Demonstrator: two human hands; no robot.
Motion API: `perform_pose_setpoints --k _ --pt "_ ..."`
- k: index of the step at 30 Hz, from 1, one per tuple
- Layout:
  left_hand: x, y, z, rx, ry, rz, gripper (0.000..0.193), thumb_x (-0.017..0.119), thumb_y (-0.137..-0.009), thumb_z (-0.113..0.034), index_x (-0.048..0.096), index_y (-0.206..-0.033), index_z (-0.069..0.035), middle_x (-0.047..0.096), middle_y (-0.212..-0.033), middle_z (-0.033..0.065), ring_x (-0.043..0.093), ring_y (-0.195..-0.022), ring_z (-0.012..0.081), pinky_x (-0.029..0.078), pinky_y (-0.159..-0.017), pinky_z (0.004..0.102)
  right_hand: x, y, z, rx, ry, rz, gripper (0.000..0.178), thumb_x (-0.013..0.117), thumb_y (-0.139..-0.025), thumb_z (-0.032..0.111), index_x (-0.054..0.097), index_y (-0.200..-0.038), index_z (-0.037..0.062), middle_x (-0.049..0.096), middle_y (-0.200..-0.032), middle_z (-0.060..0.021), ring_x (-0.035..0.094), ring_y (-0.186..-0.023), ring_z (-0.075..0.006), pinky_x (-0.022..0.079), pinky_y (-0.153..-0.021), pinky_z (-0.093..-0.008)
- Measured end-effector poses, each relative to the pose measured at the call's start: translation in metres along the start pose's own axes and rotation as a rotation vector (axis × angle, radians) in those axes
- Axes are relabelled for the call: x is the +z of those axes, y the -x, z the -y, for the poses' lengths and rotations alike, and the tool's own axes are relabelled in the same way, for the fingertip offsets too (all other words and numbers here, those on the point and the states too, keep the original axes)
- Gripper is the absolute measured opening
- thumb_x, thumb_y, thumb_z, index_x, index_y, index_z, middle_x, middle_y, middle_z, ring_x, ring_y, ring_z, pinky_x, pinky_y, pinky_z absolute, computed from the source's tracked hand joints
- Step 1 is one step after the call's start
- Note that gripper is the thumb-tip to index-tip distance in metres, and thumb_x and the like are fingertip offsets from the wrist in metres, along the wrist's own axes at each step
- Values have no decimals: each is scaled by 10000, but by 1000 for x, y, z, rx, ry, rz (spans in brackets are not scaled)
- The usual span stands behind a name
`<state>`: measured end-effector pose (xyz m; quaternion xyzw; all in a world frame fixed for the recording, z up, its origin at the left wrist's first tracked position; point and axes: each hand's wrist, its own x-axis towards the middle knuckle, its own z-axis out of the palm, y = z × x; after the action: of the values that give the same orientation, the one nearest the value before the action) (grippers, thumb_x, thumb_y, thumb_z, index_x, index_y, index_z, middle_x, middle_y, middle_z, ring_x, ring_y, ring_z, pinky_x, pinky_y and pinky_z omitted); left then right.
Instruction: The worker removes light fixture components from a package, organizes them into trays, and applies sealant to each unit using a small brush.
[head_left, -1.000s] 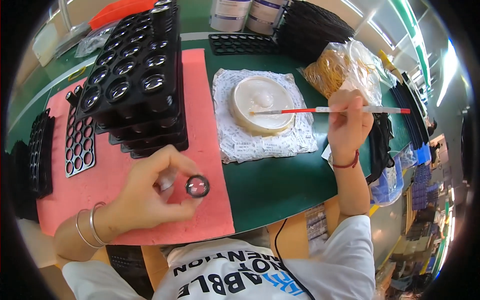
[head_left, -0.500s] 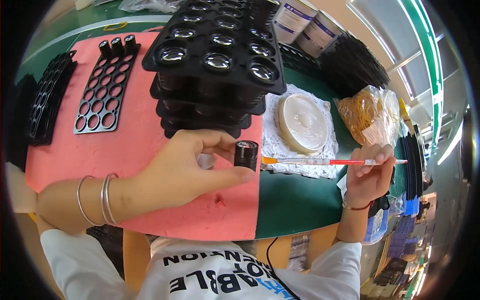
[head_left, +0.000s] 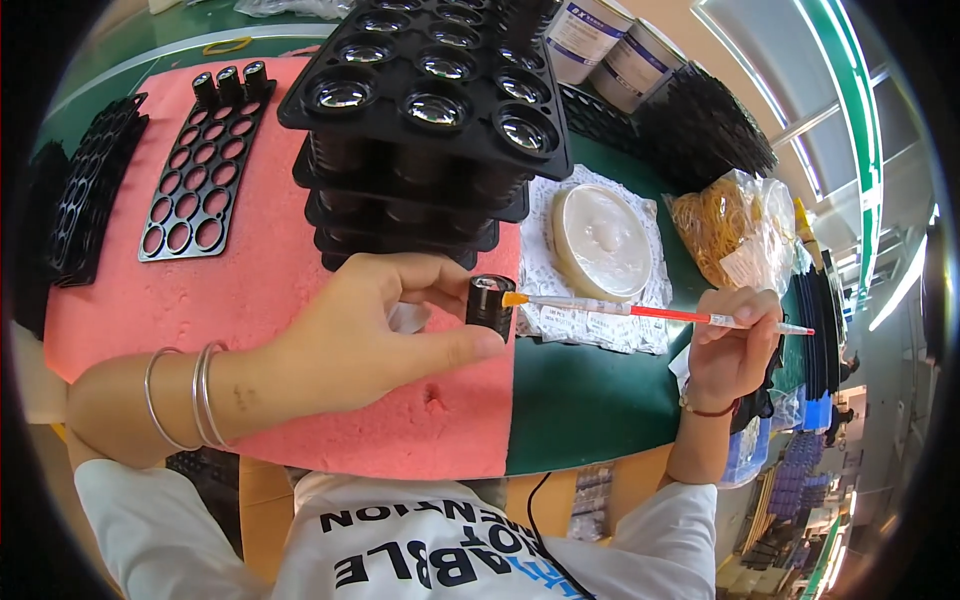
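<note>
Between the thumb and fingers of my left hand [head_left: 385, 325] is a small black cylinder [head_left: 489, 310], like a lens barrel, held upright. My right hand [head_left: 738, 338] is closed around the red end of a thin paintbrush [head_left: 650, 312], which lies nearly level. Its orange bristles meet the upper right side of the cylinder near the rim. Just behind my left hand rises a stack of black trays [head_left: 390, 125] with shiny round lenses in the top one. At the left, a black holed rack [head_left: 205, 175] carries three similar cylinders [head_left: 229, 84] at its far end.
A round translucent dish [head_left: 605, 245] sits on a white printed cloth [head_left: 540, 250]. Beyond are a bag of rubber bands [head_left: 735, 235] and two cans [head_left: 640, 65]. More black racks [head_left: 95, 190] stand at the left edge of the pink foam mat [head_left: 400, 435].
The brush has tilted, its bristle end rising and moving left from beside the cylinder onto its upper side. The left hand keeps its hold with little movement.
</note>
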<state>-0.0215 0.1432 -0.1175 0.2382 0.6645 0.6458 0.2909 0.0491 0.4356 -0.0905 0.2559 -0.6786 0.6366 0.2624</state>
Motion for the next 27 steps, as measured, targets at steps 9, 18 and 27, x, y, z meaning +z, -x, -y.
perform_pose_setpoints --k 9,18,27 --pt "-2 -2 5 15 133 88 329 610 -801 -85 533 -1100 30 587 -997 39 503 -843 45 423 -742 199 -2 -1 1 -29 58 8 279 401 -918 254 520 -803 30 547 -611 -91 506 -509 -147 388 -493 -247" --pt "-18 10 -24 176 -415 336 261 686 -738 -131 598 -967 -40 591 -762 -15 488 -628 29 394 -531 205 -10 -4 -3 51 -85 -138 281 366 -926 251 461 -764 42 477 -587 -69 416 -493 -133 338 -463 -244" --pt "-119 30 -83 -23 -931 177 291 693 -639 -177 612 -854 1 575 -738 51 538 -646 146 428 -561 262 -15 0 -9 62 -58 -116 282 360 -930 232 467 -769 28 453 -592 -59 409 -501 -123 337 -449 -230"
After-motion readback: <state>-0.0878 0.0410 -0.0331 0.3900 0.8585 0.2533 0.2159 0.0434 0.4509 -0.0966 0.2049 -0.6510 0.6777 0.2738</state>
